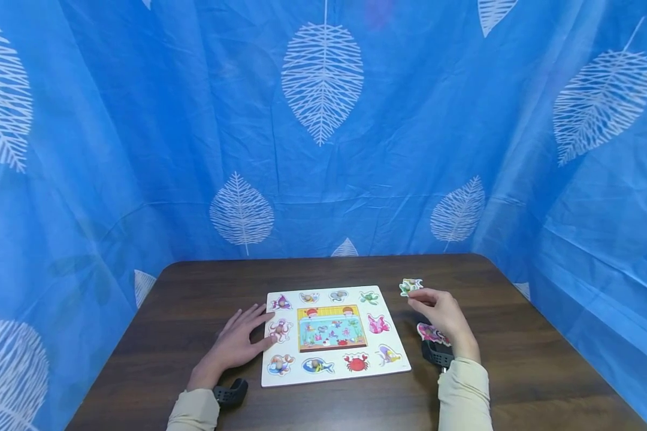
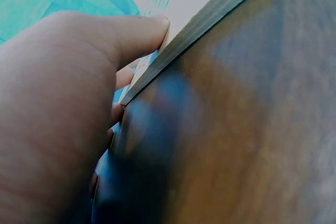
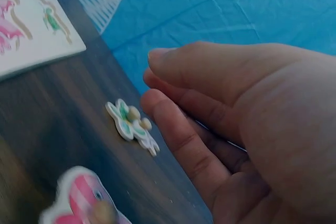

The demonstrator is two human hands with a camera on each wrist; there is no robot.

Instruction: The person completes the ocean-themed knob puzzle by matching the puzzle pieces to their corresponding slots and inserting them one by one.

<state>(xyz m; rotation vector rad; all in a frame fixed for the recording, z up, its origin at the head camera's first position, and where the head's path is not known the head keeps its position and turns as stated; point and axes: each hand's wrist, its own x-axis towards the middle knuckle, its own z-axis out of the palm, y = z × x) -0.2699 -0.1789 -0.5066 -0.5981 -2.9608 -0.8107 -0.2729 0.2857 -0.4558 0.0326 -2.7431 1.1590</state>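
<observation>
Board [image 1: 293,376] flat on the desk [image 1: 194,287]; left hand [image 1: 234,344] laid over its left edge, seemingly to keep it from sliding. Right hand [image 1: 442,314] at the green-marked pieces [image 1: 411,286], off the board's far right corner, presumably parked within reach. Pink piece [image 1: 428,330] nearer the person, by the right wrist. Count: one board, ten picture places; how many are filled, cannot tell.

Left wrist view: thumb [image 2: 149,32] on the board's edge, other fingers partly hidden, relaxed, clenching nothing. Looks like light steadying. One board, one hand.

Right wrist view: fingers loosely bent, tips close, nothing visible between them; green-marked pieces on the desk just beyond. Knobs [image 3: 134,113] probably meant as fingerholds. Two knobs there, so likely two pieces; one on the pink. Loose total: likely three.
</observation>
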